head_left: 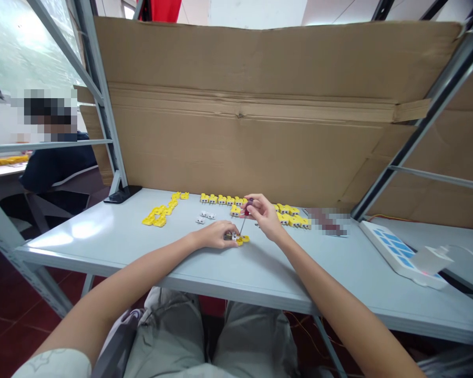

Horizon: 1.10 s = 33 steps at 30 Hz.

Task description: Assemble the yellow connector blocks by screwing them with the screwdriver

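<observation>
My right hand (263,214) is closed around the dark red handle of a screwdriver (243,226), whose thin shaft slants down to the parts at my left fingertips. My left hand (216,234) rests on the table, its fingers closed on a small white and metal part (233,236). Against that part lies a yellow plastic piece (243,240); whether the two are joined I cannot tell. Just beyond my left hand sit several small white parts (207,215). Behind my right hand, yellow assemblies (221,199) stand in rows.
Loose yellow pieces (156,216) lie at the left of the table (114,239). A black phone-like slab (122,194) is at the back left corner. On the right is a white power strip (398,252) with a plug. Cardboard (260,142) walls the back. A person (63,163) sits at far left.
</observation>
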Motion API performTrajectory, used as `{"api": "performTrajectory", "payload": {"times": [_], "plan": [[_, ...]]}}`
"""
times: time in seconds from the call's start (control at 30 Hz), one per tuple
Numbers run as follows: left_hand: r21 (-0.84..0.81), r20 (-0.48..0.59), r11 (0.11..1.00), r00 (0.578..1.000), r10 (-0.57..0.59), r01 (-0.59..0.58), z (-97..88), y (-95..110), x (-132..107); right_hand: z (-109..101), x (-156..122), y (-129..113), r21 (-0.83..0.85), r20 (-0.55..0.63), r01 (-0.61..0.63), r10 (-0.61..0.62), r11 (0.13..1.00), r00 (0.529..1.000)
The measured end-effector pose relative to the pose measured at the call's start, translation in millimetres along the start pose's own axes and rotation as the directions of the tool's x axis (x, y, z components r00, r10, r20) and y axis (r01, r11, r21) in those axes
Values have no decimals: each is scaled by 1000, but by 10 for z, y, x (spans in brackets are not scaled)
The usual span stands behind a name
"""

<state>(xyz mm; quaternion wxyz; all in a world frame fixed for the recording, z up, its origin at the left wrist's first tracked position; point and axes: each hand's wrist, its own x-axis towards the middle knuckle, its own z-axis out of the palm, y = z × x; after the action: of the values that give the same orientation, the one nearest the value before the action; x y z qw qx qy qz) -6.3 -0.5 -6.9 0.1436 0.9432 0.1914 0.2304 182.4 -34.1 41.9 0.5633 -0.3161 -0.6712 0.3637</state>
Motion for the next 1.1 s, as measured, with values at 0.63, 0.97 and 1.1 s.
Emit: {"api": "performTrajectory", "payload": {"times": [0.63, 0.97, 1.1], "plan": [[-32, 39, 996, 996, -78, 79, -73, 8, -15, -766, 109, 154, -656, -340, -421, 253, 627, 906], [-5, 29, 996, 996, -88, 88, -113, 25, -42, -842, 58, 352, -860, -328, -471, 493, 197, 806], [10, 27, 997, 997, -79, 78, -125, 57, -43, -835, 64, 350, -870, -329, -461, 488, 176, 809]]}}
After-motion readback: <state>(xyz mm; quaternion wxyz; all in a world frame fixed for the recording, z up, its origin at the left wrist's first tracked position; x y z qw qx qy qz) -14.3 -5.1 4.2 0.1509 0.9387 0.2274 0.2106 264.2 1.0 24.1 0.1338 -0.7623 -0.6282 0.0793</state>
